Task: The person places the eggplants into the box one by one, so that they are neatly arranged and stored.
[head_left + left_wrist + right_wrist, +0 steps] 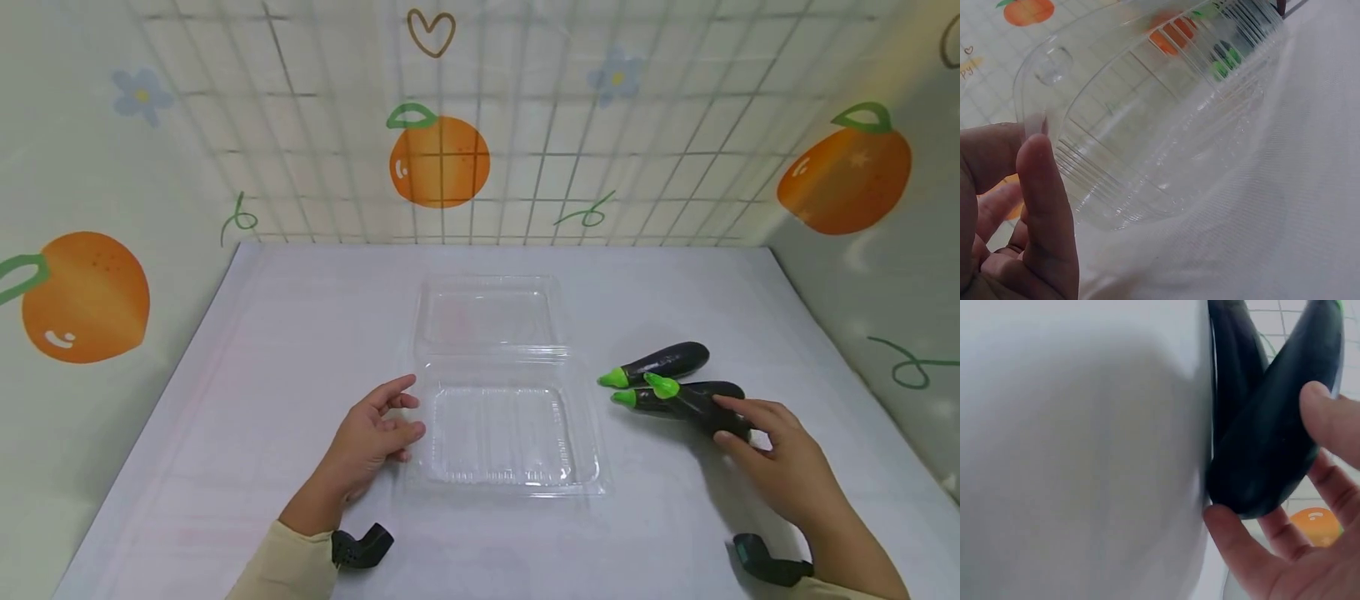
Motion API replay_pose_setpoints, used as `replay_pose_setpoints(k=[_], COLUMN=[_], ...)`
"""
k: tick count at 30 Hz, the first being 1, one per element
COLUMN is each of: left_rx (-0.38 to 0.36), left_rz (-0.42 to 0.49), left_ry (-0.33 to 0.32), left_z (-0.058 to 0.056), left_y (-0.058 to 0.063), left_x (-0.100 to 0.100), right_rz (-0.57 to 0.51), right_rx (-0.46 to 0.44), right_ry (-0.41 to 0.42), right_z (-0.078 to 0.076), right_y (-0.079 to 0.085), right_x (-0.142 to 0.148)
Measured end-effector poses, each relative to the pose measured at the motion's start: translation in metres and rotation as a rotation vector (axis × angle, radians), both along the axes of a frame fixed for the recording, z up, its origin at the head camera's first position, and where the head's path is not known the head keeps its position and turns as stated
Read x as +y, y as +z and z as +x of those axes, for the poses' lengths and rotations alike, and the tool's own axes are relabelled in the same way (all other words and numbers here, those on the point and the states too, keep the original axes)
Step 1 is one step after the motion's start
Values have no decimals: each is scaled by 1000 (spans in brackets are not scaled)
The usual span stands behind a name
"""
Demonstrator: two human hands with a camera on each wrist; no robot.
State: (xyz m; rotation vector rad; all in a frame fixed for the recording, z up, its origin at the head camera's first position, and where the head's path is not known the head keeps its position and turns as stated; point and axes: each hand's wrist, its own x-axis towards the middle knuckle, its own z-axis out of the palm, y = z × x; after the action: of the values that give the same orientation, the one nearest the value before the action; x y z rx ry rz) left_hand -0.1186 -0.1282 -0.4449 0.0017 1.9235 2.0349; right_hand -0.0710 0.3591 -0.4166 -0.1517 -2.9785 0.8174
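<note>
Right hand [780,454], right of the frame: thumb and fingers grasp the blunt end of an upper eggplant [697,407], whose green cap points up and to the left.

Left hand [367,437], lower centre-left: fingers loosely bent, thumb and index apart, at the left rim of a clear plastic container [491,433]; whether the fingertips press on the rim cannot be told.

Container: centre of the frame, unfolded, base nearer the bottom, lid [487,317] laid back towards the top, ribbed hinge between.

Eggplants, three in all, right of centre. The upper one crosses a lower eggplant [726,389]; a rear eggplant [667,360] lies just behind, caps to the left.

Table, white cloth [315,308]: back edge level across the upper middle; side edges slanting outwards to the lower left and right. A broad stretch of cloth runs from the left edge to the container; a narrow strip separates the base's right rim from the green caps; another stretch runs from the eggplants to the right edge.

Surround: pale curtain [517,67] with printed oranges at left, top centre and upper right, a grid showing through at the top.

At the bottom: black wrist devices [362,547], one per arm; beige sleeve [288,571] at lower left.
</note>
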Motion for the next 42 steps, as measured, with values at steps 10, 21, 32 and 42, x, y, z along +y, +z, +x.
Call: replay_pose_setpoints(k=[10, 21, 32, 42], left_rx=[5, 10, 6, -1], left_rz=[0, 8, 15, 20], left_ry=[14, 10, 23, 16], left_z=[1, 2, 1, 1], left_y=[1, 2, 2, 6], left_x=[1, 1, 2, 1], right_rz=[-71, -160, -279, -277], right_rx=[50, 245, 300, 268], right_ry=[7, 197, 378, 468], right_z=[-2, -7, -26, -46], right_y=[9, 33, 52, 57], right_x=[-10, -48, -92, -127])
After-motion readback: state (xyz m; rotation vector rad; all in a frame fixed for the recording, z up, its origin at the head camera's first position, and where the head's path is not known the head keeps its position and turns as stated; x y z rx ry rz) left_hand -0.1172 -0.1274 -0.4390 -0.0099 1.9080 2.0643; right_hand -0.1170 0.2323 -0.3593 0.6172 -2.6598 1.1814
